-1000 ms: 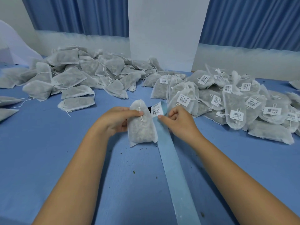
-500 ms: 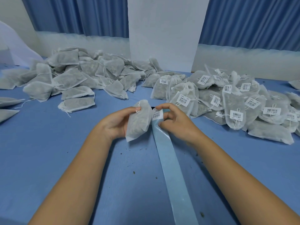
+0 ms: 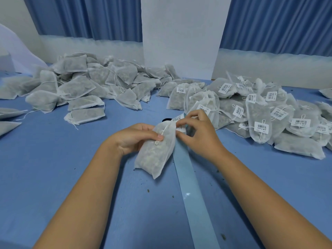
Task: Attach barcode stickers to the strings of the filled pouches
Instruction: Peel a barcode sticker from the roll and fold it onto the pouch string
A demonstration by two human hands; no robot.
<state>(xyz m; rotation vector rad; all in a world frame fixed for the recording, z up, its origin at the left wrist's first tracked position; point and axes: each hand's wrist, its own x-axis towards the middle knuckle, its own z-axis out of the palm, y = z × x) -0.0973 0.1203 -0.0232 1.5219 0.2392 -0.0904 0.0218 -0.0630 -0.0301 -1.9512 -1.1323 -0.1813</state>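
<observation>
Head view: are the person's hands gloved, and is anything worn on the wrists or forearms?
No gloves: the left hand and right hand are bare. The left forearm and right forearm show no sleeves up to the frame's edge. No watch, bracelet or ring shows.

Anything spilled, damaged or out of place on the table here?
Only minor: dark crumbs lie scattered on the blue table around the backing strip, probably filling shed by pouches. The held pouch looks intact.
</observation>
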